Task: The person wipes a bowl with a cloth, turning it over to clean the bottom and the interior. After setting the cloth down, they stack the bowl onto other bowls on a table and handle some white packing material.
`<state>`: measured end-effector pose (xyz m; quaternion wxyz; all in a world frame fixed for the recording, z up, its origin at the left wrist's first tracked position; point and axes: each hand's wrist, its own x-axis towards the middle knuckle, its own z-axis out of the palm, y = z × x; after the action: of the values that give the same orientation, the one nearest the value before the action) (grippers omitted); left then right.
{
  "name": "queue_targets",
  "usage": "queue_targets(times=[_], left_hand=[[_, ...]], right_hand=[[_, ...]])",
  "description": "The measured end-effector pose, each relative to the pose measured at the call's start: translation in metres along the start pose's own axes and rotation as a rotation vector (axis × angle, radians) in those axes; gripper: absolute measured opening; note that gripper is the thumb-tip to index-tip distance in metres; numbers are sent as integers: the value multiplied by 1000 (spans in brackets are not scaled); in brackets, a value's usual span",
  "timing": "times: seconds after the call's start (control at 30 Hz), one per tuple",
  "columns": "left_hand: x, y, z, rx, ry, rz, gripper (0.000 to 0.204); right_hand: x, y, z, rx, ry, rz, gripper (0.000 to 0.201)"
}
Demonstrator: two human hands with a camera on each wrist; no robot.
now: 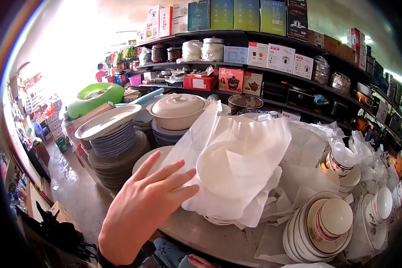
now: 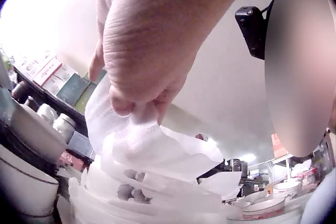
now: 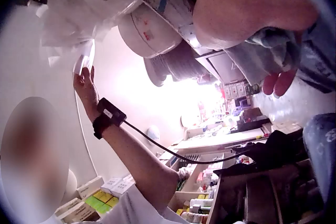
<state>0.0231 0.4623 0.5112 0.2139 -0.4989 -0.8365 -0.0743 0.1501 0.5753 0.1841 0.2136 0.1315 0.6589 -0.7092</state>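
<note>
My left hand [image 1: 152,201] is over the worktop, pinching the edge of a thin white packing sheet [image 1: 254,138], which rises to the fingers in the left wrist view. Through the sheet shows a round white dish [image 1: 219,169] on a stack layered with more sheets [image 2: 142,203]. Low at my body, my right hand [image 3: 252,8] holds a grey cloth [image 3: 254,53], its fingertips curled round it. Only some fingers of that hand show at the bottom of the head view.
A lidded white pot [image 1: 178,107] tops a plate stack. Left of it stand stacked plates [image 1: 114,143] under an oval platter [image 1: 107,120]. Nested bowls and plates [image 1: 319,223] lie tilted at the front right. Boxed goods fill the shelves [image 1: 254,31] behind.
</note>
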Motion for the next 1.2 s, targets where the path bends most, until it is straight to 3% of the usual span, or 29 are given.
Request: queue_targets(times=[0.2,0.3,0.37,0.4,0.43,0.5,0.57,0.63,0.77,0.83,0.93,1.07,1.13,1.2], left_hand=[[-6,7,-14,52,-65,-89,55],[3,11,-16,-82,-123,-93,55],[11,10,-5,-94,38,1,49],[18,22,3,137,118,-101,38],[25,28,1,148,136,-117,38],[39,35,-6,241,-178,-157,27],[40,35,0,227,-184,-127,20],[36,32,11,145,-99,57,19],[30,30,-1,125,-209,34,29],[23,28,-7,189,-199,8,29],[12,18,-8,226,-15,-37,23],[12,20,-11,183,-12,-10,22],[19,25,-13,84,1,81,16],[28,35,-14,9,-51,25,13]], right_hand=[[7,12,-1,4,13,-41,61],[12,19,-2,-3,3,-54,61],[17,21,-8,-32,-11,-72,61],[12,19,-9,-66,-19,-78,58],[6,15,-11,-99,-25,-84,56],[-12,-12,-8,-103,-23,-12,57],[-17,-22,-9,-69,-14,60,58],[-16,-16,-12,-59,-2,8,58],[-14,-8,-17,-42,17,-39,59],[-13,-8,-18,-31,26,-51,59],[-13,-8,-19,-15,27,-54,59],[-12,-10,-19,-10,26,-54,60],[-12,-11,-19,-10,24,-55,60],[-11,-12,-20,-17,24,-58,60]])
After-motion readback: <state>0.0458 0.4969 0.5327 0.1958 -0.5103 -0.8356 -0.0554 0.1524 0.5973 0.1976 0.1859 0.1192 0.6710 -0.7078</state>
